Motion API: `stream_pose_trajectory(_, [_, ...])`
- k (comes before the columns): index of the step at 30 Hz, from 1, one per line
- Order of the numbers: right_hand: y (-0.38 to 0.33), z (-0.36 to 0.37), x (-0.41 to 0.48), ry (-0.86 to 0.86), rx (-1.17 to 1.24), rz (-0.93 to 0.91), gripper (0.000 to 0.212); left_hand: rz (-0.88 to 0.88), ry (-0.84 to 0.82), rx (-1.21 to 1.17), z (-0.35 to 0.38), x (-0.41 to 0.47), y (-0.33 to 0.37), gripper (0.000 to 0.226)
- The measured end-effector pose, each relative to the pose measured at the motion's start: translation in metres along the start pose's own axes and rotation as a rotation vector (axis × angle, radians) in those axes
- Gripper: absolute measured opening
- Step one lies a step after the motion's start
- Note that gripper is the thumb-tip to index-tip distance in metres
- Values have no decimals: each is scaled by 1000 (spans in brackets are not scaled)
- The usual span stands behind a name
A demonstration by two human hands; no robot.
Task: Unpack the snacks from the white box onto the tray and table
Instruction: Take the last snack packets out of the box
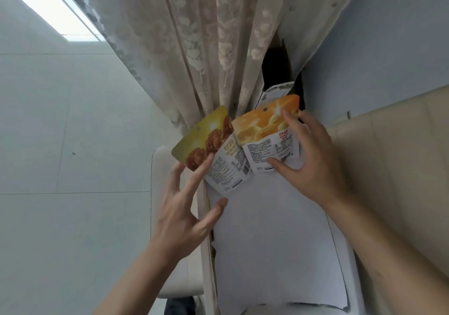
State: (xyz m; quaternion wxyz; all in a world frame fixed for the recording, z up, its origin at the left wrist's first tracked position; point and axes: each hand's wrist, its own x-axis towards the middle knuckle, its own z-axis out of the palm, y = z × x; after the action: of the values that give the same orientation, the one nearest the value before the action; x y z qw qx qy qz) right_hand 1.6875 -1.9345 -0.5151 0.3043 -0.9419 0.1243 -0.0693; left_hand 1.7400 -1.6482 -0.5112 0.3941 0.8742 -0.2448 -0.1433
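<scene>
2 pouches are held up over the white box [272, 242], probably lifted clear for setting down. The yellow pouch [204, 140] is pinched loosely by the left hand's [184, 212] spread fingers [196, 178], and the orange pouch [264, 125] is gripped edge-to-edge by the right hand [315, 161].

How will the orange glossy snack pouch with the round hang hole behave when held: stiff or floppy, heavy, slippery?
Probably light: the right hand holds the orange glossy snack pouch by thumb and fingertips only. Likely semi-stiff: its flat top stands unsupported, like the yellow glossy snack pouch in the left hand. The shiny film may slip.
</scene>
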Motion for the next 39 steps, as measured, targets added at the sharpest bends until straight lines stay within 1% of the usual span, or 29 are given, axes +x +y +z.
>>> stream_pose_trajectory(4, [-1,17,-3,54,6,-51,86,16,-11,-45,8,18,-3,80])
stream_pose_trajectory(8, [4,25,-6,115,-9,-68,86,50,3,1,17,30,-6,84])
stream_pose_trajectory(12, [1,27,-13,149,-23,-89,79,105,77,162,22,33,-2,84])
stream_pose_trajectory(13, [1,28,-16,160,-23,-90,77,109,91,171,23,32,1,84])
stream_pose_trajectory(16, [-2,29,-22,180,-11,-94,69,62,102,89,26,32,10,89])
stream_pose_trajectory(19, [-5,30,-26,200,31,-76,63,42,136,111,33,35,18,92])
stream_pose_trajectory(21, [-8,30,-29,224,67,-48,63,40,158,132,37,39,23,91])
stream_pose_trajectory(24, [-15,30,-34,235,143,-6,66,45,166,96,41,42,27,87])
stream_pose_trajectory(32, [-28,21,-41,226,221,37,75,29,178,45,43,42,32,86])
stream_pose_trajectory(39, [-51,-10,-42,267,274,94,75,37,176,-42,19,39,51,89])
